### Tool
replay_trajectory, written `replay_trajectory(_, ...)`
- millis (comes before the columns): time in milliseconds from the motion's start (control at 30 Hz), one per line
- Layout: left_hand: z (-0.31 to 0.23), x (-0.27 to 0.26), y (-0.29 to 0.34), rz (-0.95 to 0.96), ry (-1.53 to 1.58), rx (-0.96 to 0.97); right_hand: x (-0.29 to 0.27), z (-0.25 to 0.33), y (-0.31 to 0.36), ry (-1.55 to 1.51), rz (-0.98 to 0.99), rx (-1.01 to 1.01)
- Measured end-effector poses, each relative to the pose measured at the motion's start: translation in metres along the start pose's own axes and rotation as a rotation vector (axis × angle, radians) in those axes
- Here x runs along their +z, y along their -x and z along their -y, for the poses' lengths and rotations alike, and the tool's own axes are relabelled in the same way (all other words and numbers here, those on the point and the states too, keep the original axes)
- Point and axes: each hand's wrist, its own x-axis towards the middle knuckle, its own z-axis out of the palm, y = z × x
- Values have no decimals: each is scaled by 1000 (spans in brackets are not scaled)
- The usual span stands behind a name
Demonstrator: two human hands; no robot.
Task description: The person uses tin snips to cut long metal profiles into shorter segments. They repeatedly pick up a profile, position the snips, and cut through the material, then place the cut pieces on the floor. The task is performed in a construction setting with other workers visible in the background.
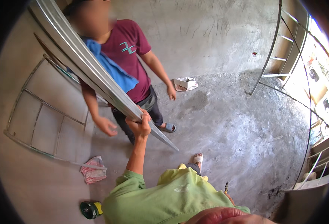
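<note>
The person's left arm comes up from the lower edge in a light green short sleeve, the bare forearm stretched nearly straight and away from the body. The left hand [140, 125] is raised at the end of it, its fingers [145, 116] curled over and clamped tight, thumb side turned toward the camera. The right hand [229, 197] barely shows, low at the right hip, too hidden to tell its grip.

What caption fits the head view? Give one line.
Left hand grips a long metal channel slanting over a concrete floor, a co-worker standing beside it.
</note>
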Motion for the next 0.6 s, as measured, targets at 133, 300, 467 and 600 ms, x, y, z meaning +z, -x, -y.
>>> replay_trajectory(133, 39, 64, -25, -64, 24, -13, -75, 4, -56, 245, -48, -235)
replay_trajectory(300, 107, 91, -61, -53, -79, 45, -162, 50, -130, 106, -35, -137)
replay_trajectory(467, 141, 160, -112, -138, -63, 24, -215, 165, -135, -666, -232, 391)
replay_trajectory(600, 196, 176, -158, -227, -89, -26, -235, 190, -178, -667, -169, 411)
